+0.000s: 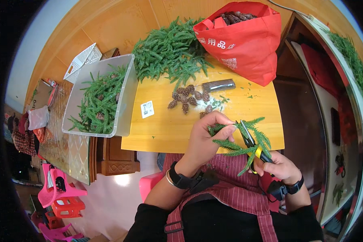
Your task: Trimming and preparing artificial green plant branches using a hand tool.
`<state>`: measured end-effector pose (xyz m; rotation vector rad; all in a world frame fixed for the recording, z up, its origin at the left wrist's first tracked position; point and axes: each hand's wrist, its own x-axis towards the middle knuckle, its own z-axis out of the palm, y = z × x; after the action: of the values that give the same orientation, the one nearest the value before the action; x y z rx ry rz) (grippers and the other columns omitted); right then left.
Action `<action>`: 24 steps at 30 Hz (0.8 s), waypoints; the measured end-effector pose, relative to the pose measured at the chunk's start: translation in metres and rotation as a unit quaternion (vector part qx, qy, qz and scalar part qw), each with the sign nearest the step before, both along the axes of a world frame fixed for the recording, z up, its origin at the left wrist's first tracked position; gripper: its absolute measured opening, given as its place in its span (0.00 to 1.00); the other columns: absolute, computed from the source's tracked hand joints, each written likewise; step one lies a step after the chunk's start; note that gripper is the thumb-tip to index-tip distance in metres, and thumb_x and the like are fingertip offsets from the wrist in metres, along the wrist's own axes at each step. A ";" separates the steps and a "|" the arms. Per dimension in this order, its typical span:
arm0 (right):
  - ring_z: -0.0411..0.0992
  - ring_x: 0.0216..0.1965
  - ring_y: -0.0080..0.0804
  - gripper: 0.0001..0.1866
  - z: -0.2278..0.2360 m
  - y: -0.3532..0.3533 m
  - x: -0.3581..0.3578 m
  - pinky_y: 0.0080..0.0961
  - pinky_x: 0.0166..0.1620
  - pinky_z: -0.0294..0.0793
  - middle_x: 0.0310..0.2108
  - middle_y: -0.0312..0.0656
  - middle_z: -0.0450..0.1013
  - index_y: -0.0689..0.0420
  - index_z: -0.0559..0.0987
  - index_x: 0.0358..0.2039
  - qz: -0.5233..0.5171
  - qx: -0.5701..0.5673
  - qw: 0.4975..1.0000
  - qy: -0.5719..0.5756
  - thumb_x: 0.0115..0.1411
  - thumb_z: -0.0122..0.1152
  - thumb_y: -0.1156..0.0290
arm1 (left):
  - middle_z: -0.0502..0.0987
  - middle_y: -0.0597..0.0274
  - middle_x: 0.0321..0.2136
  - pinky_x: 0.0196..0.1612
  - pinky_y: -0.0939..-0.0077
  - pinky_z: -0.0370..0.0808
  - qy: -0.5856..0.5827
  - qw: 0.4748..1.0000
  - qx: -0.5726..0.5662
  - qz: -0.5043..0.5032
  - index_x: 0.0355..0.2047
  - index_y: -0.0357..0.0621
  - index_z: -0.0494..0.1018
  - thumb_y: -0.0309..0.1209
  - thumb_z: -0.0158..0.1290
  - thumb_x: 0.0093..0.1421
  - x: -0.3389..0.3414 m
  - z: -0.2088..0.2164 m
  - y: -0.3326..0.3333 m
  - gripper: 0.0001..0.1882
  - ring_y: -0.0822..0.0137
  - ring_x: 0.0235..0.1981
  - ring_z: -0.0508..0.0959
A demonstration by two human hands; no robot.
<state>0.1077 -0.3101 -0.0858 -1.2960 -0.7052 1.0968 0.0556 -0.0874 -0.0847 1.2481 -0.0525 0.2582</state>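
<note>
My left hand [209, 139] pinches the stem end of an artificial green pine sprig [246, 151], whose needled branches spread above the table's front edge. My right hand [280, 167] grips scissors [259, 153] with yellow-and-black handles. Their dark blades point up and left and lie among the branches, close to my left fingertips. Whether the blades touch the stem I cannot tell. Small brown pine cones [185, 97] are clustered on the yellow table [161, 135], beyond my left hand. Behind them lies a dark, narrow bundle [218, 85] in a clear wrapper.
A red bag [246, 48] full of pine cones stands at the back right, beside a heap of green sprigs [169, 50]. At left, a translucent bin [127, 97] holds sprigs with cones. A white label card [147, 109] and green clippings lie on the table. Pink stools [58, 185] stand lower left.
</note>
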 end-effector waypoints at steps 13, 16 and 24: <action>0.68 0.37 0.31 0.17 -0.005 0.001 -0.009 0.31 0.45 0.65 0.25 0.38 0.70 0.59 0.68 0.20 -0.044 -0.013 0.998 -0.035 0.57 0.51 0.59 | 0.69 0.64 0.27 0.28 0.83 0.69 0.005 1.000 0.001 0.013 0.29 0.38 0.68 0.21 0.51 0.54 0.001 -0.001 0.001 0.03 0.75 0.24 0.73; 0.68 0.40 0.32 0.16 0.003 0.002 -0.010 0.30 0.46 0.63 0.31 0.41 0.73 0.60 0.70 0.22 -0.044 0.006 0.997 -0.056 0.56 0.52 0.60 | 0.69 0.64 0.28 0.29 0.83 0.70 -0.008 1.000 -0.003 0.012 0.29 0.38 0.68 0.21 0.51 0.54 0.000 -0.004 0.003 0.03 0.75 0.25 0.73; 0.69 0.40 0.34 0.15 0.013 -0.005 -0.007 0.28 0.47 0.62 0.31 0.44 0.73 0.62 0.75 0.29 -0.047 -0.101 0.965 -0.238 0.52 0.58 0.61 | 0.69 0.64 0.29 0.30 0.84 0.70 0.009 1.000 0.003 -0.022 0.31 0.37 0.70 0.20 0.51 0.54 -0.006 -0.002 0.008 0.04 0.75 0.26 0.72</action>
<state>0.1011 -0.3146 -0.0729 -1.7809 -0.8895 0.7972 0.0498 -0.0792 -0.0863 1.2528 -0.0644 0.2087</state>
